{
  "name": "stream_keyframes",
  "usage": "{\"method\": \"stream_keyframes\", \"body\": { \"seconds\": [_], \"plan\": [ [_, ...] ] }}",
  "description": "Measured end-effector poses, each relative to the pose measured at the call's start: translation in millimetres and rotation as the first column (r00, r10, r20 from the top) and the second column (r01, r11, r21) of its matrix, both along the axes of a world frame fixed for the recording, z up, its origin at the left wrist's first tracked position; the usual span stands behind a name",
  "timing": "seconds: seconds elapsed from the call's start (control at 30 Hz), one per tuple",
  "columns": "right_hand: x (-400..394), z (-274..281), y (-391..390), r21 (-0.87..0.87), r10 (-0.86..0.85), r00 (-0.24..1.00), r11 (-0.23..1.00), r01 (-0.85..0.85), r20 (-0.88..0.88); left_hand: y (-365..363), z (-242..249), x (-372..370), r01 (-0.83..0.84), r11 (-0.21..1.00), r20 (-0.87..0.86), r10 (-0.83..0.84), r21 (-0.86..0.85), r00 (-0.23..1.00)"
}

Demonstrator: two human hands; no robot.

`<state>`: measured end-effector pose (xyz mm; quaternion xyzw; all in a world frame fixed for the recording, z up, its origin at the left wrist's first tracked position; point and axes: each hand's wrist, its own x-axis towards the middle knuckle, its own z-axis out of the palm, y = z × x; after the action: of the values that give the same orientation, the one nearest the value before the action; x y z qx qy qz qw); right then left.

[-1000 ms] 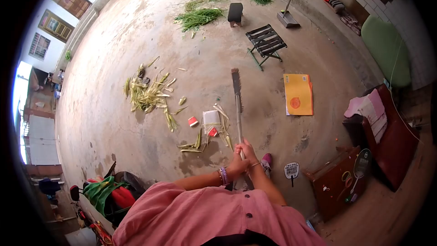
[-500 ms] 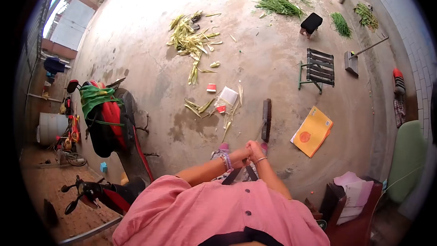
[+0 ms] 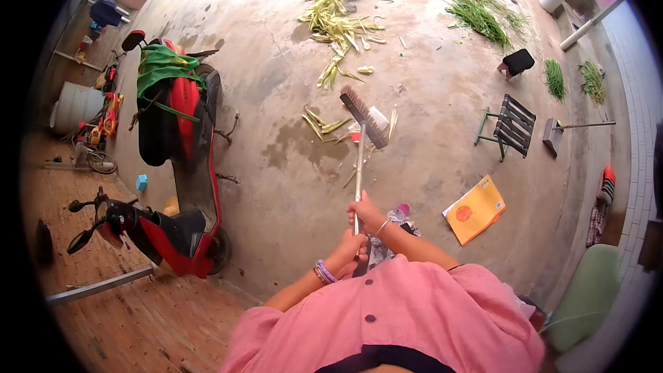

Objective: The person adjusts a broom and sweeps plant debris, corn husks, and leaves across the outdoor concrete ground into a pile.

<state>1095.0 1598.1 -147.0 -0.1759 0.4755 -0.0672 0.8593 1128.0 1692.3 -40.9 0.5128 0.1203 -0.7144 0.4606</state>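
A long-handled broom is held in both hands in front of the pink shirt. My left hand, with purple bracelets at its wrist, wraps the lower end of the handle. Just above it, my right hand is closed round the same handle. The broom's bristled head points away from me and overlaps a white piece of litter and a red scrap. Left of the head lie a few yellow-green husks on the stained concrete floor.
A larger husk pile lies farther ahead. A red scooter stands at left. On the right are an orange booklet, a folding stool, a dustpan, a black-topped stool and cut greens.
Both hands have swung the broom forward and left; its head moved from the right of the litter to over it. My view has shifted, showing more scooter.
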Motion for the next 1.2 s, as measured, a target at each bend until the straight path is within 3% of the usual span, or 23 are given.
{"method": "stream_keyframes", "body": {
  "seconds": [0.1, 0.17, 0.23, 0.27, 0.3, 0.33, 0.37, 0.4, 0.43, 0.47, 0.5, 0.53, 0.57, 0.6, 0.7, 0.77, 0.8, 0.87, 0.9, 1.0, 1.1, 1.2],
  "plan": [
    [23.5, -6.3, 47.2, 0.227, 0.066, 0.998, 0.971, -0.070, 0.022, 35.1, 2.3, 14.8, -0.096, 0.994, 0.020, 0.095, 0.043, 0.995],
    [32.0, -14.4, 74.0, 0.274, 0.202, 0.979, 0.940, -0.202, 0.027, 50.8, -1.6, 18.9, -0.101, 0.992, 0.040, 0.099, 0.074, 0.994],
    [35.1, -46.5, 98.4, 0.254, 0.375, 0.924, 0.888, -0.383, 0.081, 56.6, -9.0, 22.9, -0.214, 0.954, -0.090, 0.237, 0.213, 0.967],
    [35.2, -65.2, 107.8, 0.261, 0.373, 0.924, 0.887, -0.382, 0.084, 52.8, -9.3, 23.5, -0.308, 0.912, -0.124, 0.350, 0.271, 0.929],
    [34.8, -84.1, 114.4, 0.056, 0.566, 0.821, 0.820, -0.570, 0.073, 51.5, -19.0, 23.4, -0.308, 0.909, -0.122, 0.352, 0.280, 0.928],
    [35.8, -102.7, 114.3, -0.145, 0.729, 0.684, 0.679, -0.719, 0.019, 51.5, -35.7, 23.6, -0.358, 0.876, -0.147, 0.421, 0.324, 0.895],
    [33.7, -122.3, 106.7, -0.137, 0.733, 0.679, 0.676, -0.724, 0.026, 47.0, -49.9, 23.3, -0.407, 0.835, -0.168, 0.491, 0.369, 0.855],
    [26.7, -142.0, 98.7, -0.575, 0.844, 0.529, 0.389, -0.719, -0.090, 36.9, -59.1, 22.0, -0.413, 0.827, -0.162, 0.500, 0.381, 0.851],
    [17.7, -156.9, 91.3, -0.850, 0.870, 0.412, -0.014, -0.527, -0.270, 23.0, -66.1, 19.0, -0.411, 0.833, -0.157, 0.493, 0.371, 0.856],
    [12.3, -166.4, 73.1, -0.845, 0.846, 0.454, 0.010, -0.535, -0.278, 2.9, -74.0, 15.7, -0.414, 0.839, -0.155, 0.489, 0.353, 0.858],
    [9.9, -158.9, 43.7, -0.332, 0.788, 0.602, 0.538, -0.775, -0.130, -18.4, -82.4, 13.0, -0.427, 0.830, -0.153, 0.504, 0.358, 0.850],
    [1.0, -165.8, 13.3, -0.721, 0.761, 0.605, 0.281, -0.633, -0.235, -42.4, -91.0, 11.2, -0.355, 0.872, -0.196, 0.434, 0.336, 0.879],
    [0.2, -145.6, -24.0, -0.092, 0.473, 0.879, 0.874, -0.477, -0.062, -69.5, -95.9, 11.3, -0.280, 0.909, -0.232, 0.358, 0.309, 0.904],
    [-1.2, -123.9, -64.9, 0.125, 0.260, 0.963, 0.960, -0.250, -0.077, -103.1, -93.3, 9.1, -0.226, 0.936, -0.197, 0.283, 0.269, 0.939],
    [-9.6, -105.4, -181.8, 0.008, 0.075, 0.984, 0.997, -0.074, -0.161, -209.3, -80.4, 0.8, -0.116, 0.983, -0.168, 0.140, 0.145, 0.976],
    [-14.7, -99.6, -255.1, -0.094, 0.056, 0.987, 0.993, -0.070, -0.150, -267.1, -85.0, 2.0, -0.064, 0.998, -0.213, 0.059, -0.016, 0.975],
    [-16.3, -97.7, -286.5, -0.157, 0.047, 0.989, 0.985, -0.069, -0.143, -288.7, -92.7, 1.9, -0.078, 0.997, -0.217, 0.073, -0.013, 0.973],
    [-12.9, -73.7, -331.7, -0.248, -0.028, 0.976, 0.969, -0.027, -0.215, -319.7, -109.2, 3.9, -0.035, 0.981, -0.209, -0.006, -0.192, 0.978],
    [-12.4, -63.5, -346.6, -0.287, -0.056, 0.967, 0.958, -0.018, -0.247, -328.5, -102.9, 3.6, -0.041, 0.980, -0.209, -0.001, -0.194, 0.978],
    [-18.1, -39.3, -356.7, -0.300, -0.156, 0.980, 0.947, 0.114, -0.122, -343.8, -70.7, -2.4, 0.170, 0.974, 0.090, -0.158, -0.147, 0.983],
    [-20.4, -37.1, -330.4, -0.181, -0.105, 0.994, 0.977, 0.110, 0.034, -326.5, -39.1, -8.6, 0.178, 0.979, 0.169, -0.159, -0.101, 0.973],
    [-0.3, -27.2, -288.1, -0.057, -0.006, 1.000, 0.998, 0.007, 0.019, -294.6, -23.6, -3.8, 0.060, 0.997, 0.133, -0.053, -0.051, 0.990]
  ]
}}
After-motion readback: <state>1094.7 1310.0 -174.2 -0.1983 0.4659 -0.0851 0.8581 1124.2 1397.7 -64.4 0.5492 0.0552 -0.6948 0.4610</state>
